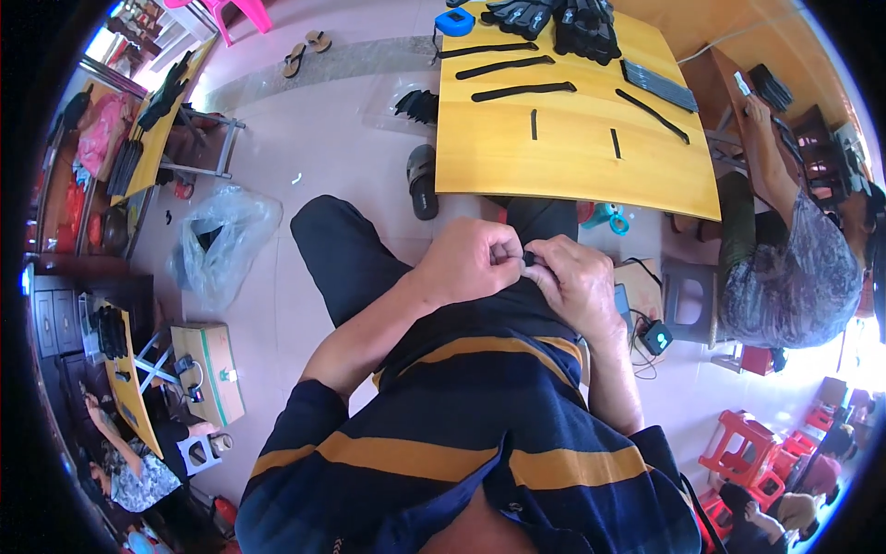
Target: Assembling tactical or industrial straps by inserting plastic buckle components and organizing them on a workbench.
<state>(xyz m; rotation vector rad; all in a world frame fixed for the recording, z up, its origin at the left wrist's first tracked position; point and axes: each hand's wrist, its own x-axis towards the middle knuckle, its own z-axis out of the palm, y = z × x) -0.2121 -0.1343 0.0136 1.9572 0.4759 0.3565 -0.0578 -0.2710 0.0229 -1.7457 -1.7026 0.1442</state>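
Note:
Close together above my lap, both hands are closed in pinches with their fingertips nearly meeting. My left hand point(472, 262) has its fingers curled in, with the thumb side toward the other hand. Between the fingertips shows a small black piece point(529, 258), mostly hidden, its kind too small to tell. My right hand point(577, 279) grips it between thumb and forefinger. Just beyond the hands is a yellow tabletop point(498, 174). Two short black strips point(533, 125) lie apart on it, with several longer black straps point(523, 90) behind them.
Bundled black straps point(587, 32), a grey-black stack point(658, 85) and a blue case point(455, 21) occupy the table's far part. A slipper point(422, 182) and a plastic bag point(221, 245) lie on the floor to the left. On the right, another person point(789, 277) sits by a grey stool point(690, 300).

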